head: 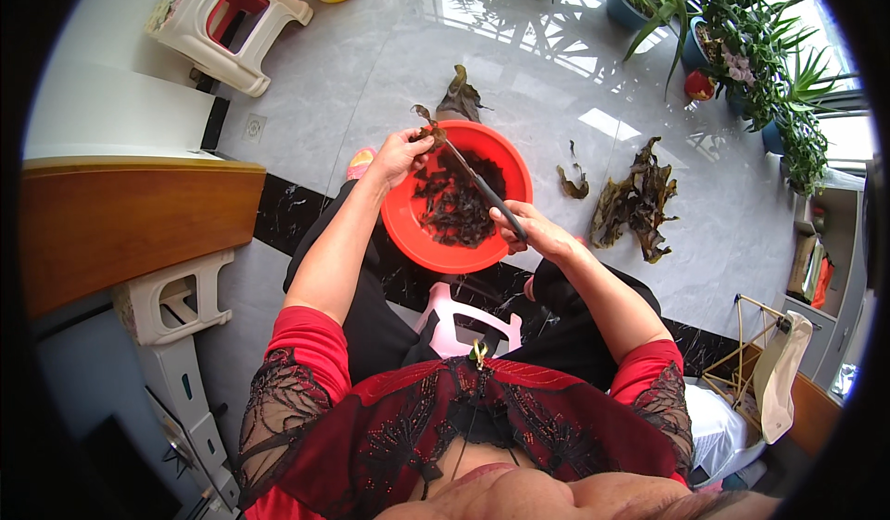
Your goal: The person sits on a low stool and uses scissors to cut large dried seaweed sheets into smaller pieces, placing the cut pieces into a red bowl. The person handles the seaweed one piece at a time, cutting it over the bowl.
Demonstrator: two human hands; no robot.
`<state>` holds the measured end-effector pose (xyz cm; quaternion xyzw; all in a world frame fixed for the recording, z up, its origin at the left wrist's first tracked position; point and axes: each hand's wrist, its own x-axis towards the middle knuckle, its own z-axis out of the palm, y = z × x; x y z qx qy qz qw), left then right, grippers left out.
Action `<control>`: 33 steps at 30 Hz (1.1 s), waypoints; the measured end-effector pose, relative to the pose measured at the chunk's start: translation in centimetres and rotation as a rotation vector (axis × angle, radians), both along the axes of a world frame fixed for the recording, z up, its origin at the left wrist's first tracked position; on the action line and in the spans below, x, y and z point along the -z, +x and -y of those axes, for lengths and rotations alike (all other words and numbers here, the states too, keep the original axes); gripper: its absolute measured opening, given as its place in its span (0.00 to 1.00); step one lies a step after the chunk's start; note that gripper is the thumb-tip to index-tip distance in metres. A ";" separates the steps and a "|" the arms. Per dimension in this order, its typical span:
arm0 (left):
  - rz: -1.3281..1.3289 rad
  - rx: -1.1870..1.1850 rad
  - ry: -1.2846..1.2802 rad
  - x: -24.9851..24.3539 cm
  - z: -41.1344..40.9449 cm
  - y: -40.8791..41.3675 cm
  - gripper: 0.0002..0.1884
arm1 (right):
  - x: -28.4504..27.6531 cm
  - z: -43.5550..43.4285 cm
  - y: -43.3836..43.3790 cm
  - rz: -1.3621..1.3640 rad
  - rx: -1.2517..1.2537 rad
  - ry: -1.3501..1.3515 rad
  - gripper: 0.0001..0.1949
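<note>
My left hand (402,158) pinches a small curled piece of brown seaweed (432,131) over the far left rim of a red plastic basin (515,155). In my right hand (530,229) is a black-handled cutting tool (488,192), at the basin's right side. Its metal blade reaches up and left to the seaweed at my left fingers. Seen nearly edge-on, the tool could be scissors or a knife; I cannot tell which. Dark seaweed pieces (459,210) lie in the basin.
A larger seaweed frond (460,94) lies beyond the basin on grey floor tiles (389,89). To the right are a seaweed heap (636,200) and a small scrap (573,185). A pink plastic stool (439,322) is beneath me. Potted plants (751,68) line the far right; a white stool (233,26) stands far left.
</note>
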<state>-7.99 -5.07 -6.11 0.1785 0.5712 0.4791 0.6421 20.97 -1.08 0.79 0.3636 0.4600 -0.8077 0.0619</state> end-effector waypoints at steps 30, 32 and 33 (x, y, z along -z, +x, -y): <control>0.300 -0.027 0.000 -0.3 -0.1 0.1 0.02 | 0.1 0.2 0.0 0.034 -0.072 0.129 0.25; 0.301 -0.032 0.005 -0.3 -0.2 0.0 0.02 | 0.1 0.1 0.0 0.031 -0.062 0.116 0.25; 0.300 -0.031 0.008 -0.3 -0.2 -0.1 0.02 | 0.0 0.1 0.0 0.027 -0.055 0.110 0.25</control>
